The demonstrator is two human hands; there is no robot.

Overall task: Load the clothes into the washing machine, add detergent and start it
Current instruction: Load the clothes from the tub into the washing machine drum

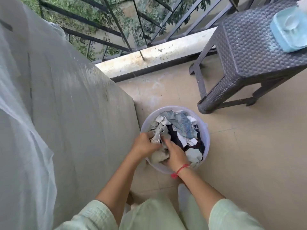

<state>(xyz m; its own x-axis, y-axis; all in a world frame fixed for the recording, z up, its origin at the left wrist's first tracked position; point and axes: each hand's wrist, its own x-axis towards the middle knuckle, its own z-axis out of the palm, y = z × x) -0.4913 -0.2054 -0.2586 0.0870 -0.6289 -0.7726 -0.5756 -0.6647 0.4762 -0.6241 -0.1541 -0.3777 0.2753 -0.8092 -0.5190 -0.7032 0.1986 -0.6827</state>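
Balcony floor tiles [249, 155] carried a basin [207, 135] heaped with clothes [181, 127] just right of what looked like the covered washing machine [74, 105], the left hand [146, 144] clenched on a grey garment [159, 133] at the machine-side rim, the right hand [176, 156] sunk beside it, its grip impossible to tell.

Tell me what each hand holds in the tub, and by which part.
Left hand grips the pale grey garment by a bunched fold. Right hand lies in the clothes; its hold cannot be told.

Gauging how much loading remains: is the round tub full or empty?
Full: clothes heap to the tub rim; left hand grips a pale garment, right hand reaches in.
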